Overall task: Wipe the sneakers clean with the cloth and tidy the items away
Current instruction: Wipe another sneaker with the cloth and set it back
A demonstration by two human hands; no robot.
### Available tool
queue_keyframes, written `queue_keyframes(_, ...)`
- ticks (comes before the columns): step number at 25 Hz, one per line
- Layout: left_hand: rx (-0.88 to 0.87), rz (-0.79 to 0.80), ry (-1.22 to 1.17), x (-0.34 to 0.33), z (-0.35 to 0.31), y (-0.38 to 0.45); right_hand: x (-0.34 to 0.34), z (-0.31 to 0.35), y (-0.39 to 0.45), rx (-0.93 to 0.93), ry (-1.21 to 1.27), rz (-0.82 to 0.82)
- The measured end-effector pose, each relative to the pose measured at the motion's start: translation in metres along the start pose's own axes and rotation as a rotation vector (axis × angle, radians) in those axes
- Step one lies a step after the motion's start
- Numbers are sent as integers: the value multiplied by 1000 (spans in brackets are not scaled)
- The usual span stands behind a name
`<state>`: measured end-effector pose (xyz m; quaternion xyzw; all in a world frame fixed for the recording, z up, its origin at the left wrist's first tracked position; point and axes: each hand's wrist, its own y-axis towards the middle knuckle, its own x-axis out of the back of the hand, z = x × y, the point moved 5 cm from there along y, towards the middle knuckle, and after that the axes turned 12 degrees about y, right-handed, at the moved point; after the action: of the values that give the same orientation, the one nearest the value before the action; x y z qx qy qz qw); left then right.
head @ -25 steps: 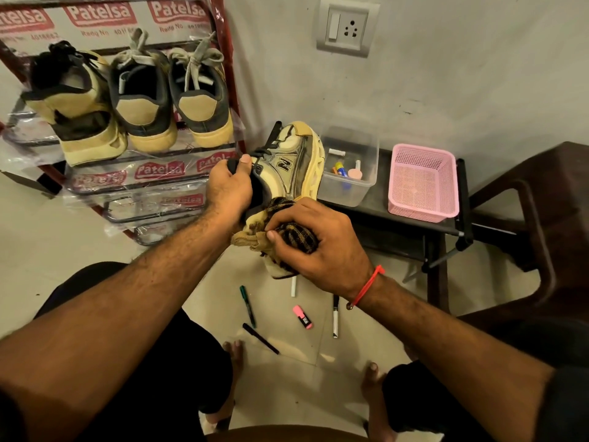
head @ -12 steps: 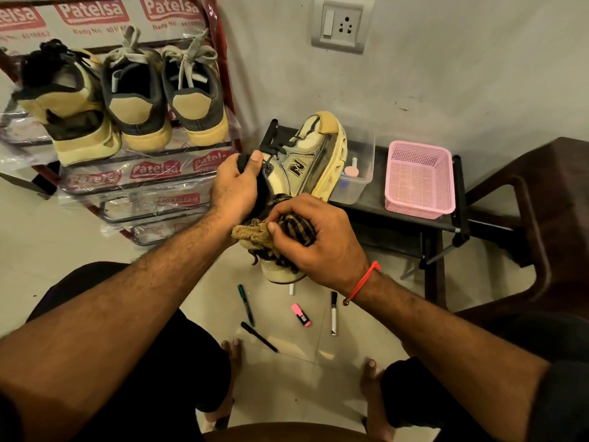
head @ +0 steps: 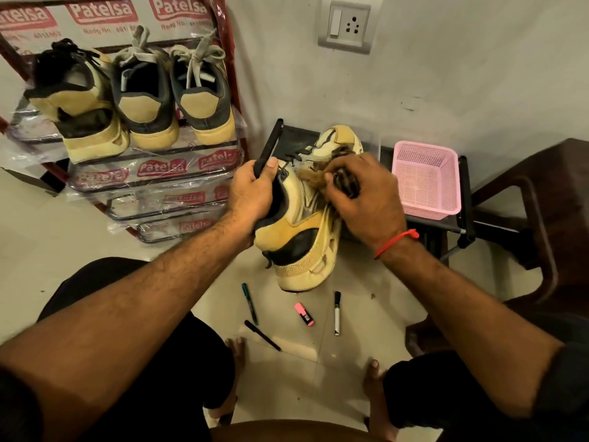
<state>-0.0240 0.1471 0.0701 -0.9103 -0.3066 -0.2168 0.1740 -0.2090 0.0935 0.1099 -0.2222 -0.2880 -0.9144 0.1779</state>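
Observation:
A yellow and black sneaker (head: pixel 306 244) hangs in the air before me, heel towards me and toe pointing away. My left hand (head: pixel 255 196) grips it at the collar, thumb on the tongue. My right hand (head: pixel 363 199) presses a bunched brown checked cloth (head: pixel 314 178) against the sneaker's side near the laces. Three more sneakers (head: pixel 143 100) stand heel-out on the top shelf of the shoe rack (head: pixel 153 186) at the left.
A pink basket (head: pixel 427 177) sits on a low black stand (head: pixel 462 218) against the wall. Pens (head: pixel 250 303), a pink highlighter (head: pixel 305 313) and a marker (head: pixel 337 312) lie on the floor by my bare feet. A brown chair (head: pixel 548 202) stands at the right.
The sneaker has turned so its heel faces me and hangs lower. My right hand with the cloth moved up from the heel end to the side near the laces.

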Motion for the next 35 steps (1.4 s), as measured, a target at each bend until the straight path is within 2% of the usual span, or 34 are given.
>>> queue_keyframes(4, 158, -85, 25, 16, 11, 14, -34, 55, -50, 208, 72, 318)
queue_keyframes(7, 170, -32, 63, 16, 14, 15, -36, 61, -51, 350, 13, 450)
queue_keyframes(9, 87, 35, 35, 9, 6, 6, -27, 39, -28, 281, -64, 394)
queue_keyframes(11, -2, 97, -26, 1, -4, -6, -11, 8, -3, 136, -129, 251)
queue_keyframes(14, -31, 128, -66, -2, -8, -12, 18, -27, 17, -57, -203, 43)
queue_keyframes(16, -40, 120, -64, -4, -7, -9, 24, -31, 13, -120, -176, -14)
queue_keyframes(18, -43, 65, -11, -1, -4, -3, 11, -15, 1, -103, -89, 33)
queue_keyframes(21, -18, 11, 81, 7, 2, 8, -18, 25, -28, 79, 32, 221)
queue_keyframes(24, -90, 101, 66, 7, -1, 5, -30, 44, -40, 259, -5, 433)
queue_keyframes(26, -161, 210, 17, 0, -6, -3, -20, 34, -24, 274, -129, 380)
queue_keyframes(28, -203, 273, 2, -5, -11, -10, 2, 16, -2, 232, -213, 207)
queue_keyframes(32, -193, 288, -57, -4, -13, -10, 56, -18, 25, 38, -270, -79)
queue_keyframes(34, -191, 277, -76, -3, -11, -7, 54, -16, 19, 13, -179, -87)
queue_keyframes(35, -177, 265, -102, -3, -10, -5, 41, -8, 10, 26, -126, -17)
